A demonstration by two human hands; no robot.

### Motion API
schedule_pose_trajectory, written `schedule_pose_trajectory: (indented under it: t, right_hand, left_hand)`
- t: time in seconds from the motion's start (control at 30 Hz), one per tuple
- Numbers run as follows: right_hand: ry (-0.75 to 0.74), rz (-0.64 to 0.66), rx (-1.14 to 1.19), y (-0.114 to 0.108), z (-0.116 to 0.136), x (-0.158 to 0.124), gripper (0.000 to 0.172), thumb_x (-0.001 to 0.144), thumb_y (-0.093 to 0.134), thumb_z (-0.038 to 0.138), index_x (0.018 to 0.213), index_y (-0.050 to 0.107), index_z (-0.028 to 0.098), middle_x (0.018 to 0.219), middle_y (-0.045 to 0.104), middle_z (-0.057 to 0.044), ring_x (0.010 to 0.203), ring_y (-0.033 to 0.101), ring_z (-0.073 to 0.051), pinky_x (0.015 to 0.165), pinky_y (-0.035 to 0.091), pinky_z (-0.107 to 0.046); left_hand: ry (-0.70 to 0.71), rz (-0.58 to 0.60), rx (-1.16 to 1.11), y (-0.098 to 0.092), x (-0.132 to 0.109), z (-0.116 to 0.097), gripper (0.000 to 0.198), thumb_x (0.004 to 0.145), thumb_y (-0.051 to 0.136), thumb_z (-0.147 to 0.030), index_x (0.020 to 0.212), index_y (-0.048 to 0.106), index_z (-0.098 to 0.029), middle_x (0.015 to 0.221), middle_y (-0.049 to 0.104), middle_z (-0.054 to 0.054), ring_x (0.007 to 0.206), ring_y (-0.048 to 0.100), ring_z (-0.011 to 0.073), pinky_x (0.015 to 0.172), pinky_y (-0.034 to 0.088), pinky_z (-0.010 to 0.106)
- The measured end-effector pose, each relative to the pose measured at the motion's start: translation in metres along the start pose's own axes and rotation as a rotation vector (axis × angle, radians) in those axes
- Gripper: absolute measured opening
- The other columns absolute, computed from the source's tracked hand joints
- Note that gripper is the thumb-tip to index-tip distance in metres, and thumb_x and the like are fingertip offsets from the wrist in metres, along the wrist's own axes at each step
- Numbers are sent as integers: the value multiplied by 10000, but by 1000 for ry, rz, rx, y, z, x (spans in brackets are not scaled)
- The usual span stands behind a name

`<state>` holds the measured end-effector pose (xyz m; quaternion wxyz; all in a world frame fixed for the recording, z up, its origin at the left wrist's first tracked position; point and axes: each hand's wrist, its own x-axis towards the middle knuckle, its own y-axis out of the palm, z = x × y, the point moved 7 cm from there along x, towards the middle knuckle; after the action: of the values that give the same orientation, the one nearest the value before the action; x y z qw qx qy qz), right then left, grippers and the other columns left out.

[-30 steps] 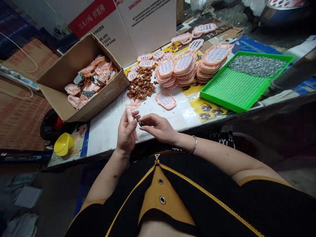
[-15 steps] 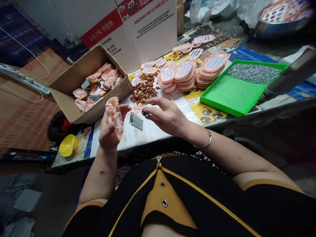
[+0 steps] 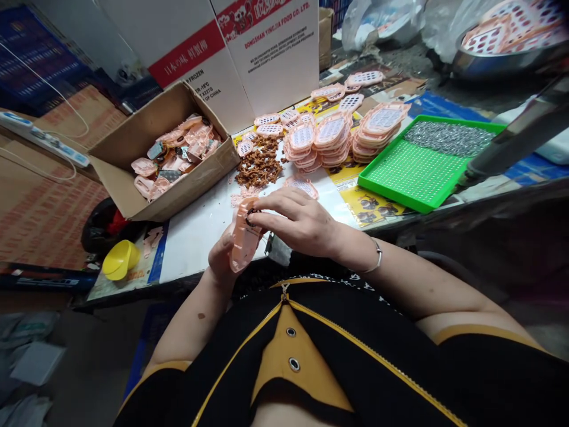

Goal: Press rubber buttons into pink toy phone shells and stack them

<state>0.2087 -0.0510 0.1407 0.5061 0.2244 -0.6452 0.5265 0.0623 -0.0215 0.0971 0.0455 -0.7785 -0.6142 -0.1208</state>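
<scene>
My left hand (image 3: pixel 221 255) is closed around a pink plastic shell (image 3: pixel 243 246), tilted upright with its hollow side toward my right hand. My right hand (image 3: pixel 297 220) pinches a small round black part (image 3: pixel 251 214), perhaps a speaker, against the upper end of the shell. A grey circuit board (image 3: pixel 278 249) dangles below my right fingers, in front of the table edge; thin wires run near it. Beyond my hands lies a single pink perforated panel (image 3: pixel 302 186) on the white surface.
A cardboard box (image 3: pixel 186 172) of pink parts stands at the left, a yellow bowl (image 3: pixel 119 261) nearer. Behind my hands lie small brown pieces (image 3: pixel 259 168) and stacked pink panels (image 3: pixel 331 133). A green tray (image 3: pixel 400 187) at right holds metal screws (image 3: pixel 447 135).
My left hand has carried the shell rightward to my right hand. The black part has moved from apart to the shell's upper end. The circuit board has swung right and down.
</scene>
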Motion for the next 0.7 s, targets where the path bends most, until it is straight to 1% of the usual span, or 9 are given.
schedule_pose_trajectory:
  t: [0.1,0.2,0.27,0.33,0.43,0.53,0.63,0.7]
  right_hand:
    - [80,13,-13,10,-1,-3,253,999,469,168,1183,639,203,1184,681,-105,1052,620,-211,893,529,-400]
    - [162,32,54,18,-3,-9,278,966,501,137,1215,615,182,1199,666,-128,1097,605,-227,903,523,-416]
    - [195,25,101,20,-5,-13,303,951,511,126,1232,606,186,1197,664,-126,1089,606,-225,898,521,-417]
    - [216,24,144,22,-7,-16,305,952,511,131,1234,607,194,1185,670,-120,1075,613,-220,895,518,-416]
    - [227,50,227,25,-11,-20,322,954,493,122,1241,610,209,1201,670,-115,1103,614,-213,910,510,-416]
    - [227,40,273,25,-15,-22,335,951,481,101,1241,613,206,1221,666,-115,1121,614,-203,915,509,-401]
    - [272,10,282,27,-20,-24,274,962,513,135,1201,631,197,1163,678,-108,1065,627,-196,881,516,-379]
    - [319,0,280,29,-23,-26,223,961,537,155,1151,646,193,1100,684,-95,1017,632,-195,861,519,-373]
  left_hand:
    - [-54,-14,-154,2,-2,11,682,746,587,-714,1248,627,-255,1322,620,91,1297,554,350,1066,499,479]
    - [-127,-92,-279,0,-5,21,567,818,562,-620,1233,645,-243,1326,633,75,1293,562,299,1049,508,409]
    - [-154,-122,-329,0,-6,25,516,825,579,-573,1217,658,-247,1303,652,63,1270,581,273,1033,515,376]
    - [-156,-128,-340,2,-7,27,486,823,588,-557,1199,665,-259,1282,663,55,1249,596,266,1022,521,372]
    - [-153,-121,-296,4,-7,28,488,846,556,-581,1205,658,-267,1249,673,65,1230,606,281,1024,520,413]
    - [-160,-132,-311,3,-7,32,465,850,557,-575,1189,660,-273,1189,688,65,1159,635,271,988,534,416]
    - [-185,-146,-328,4,-7,36,456,832,571,-579,1146,673,-264,1125,691,68,1078,652,263,927,554,406]
    - [-193,-135,-313,6,-8,36,476,832,558,-605,1133,674,-255,1093,689,71,1045,656,263,913,555,409]
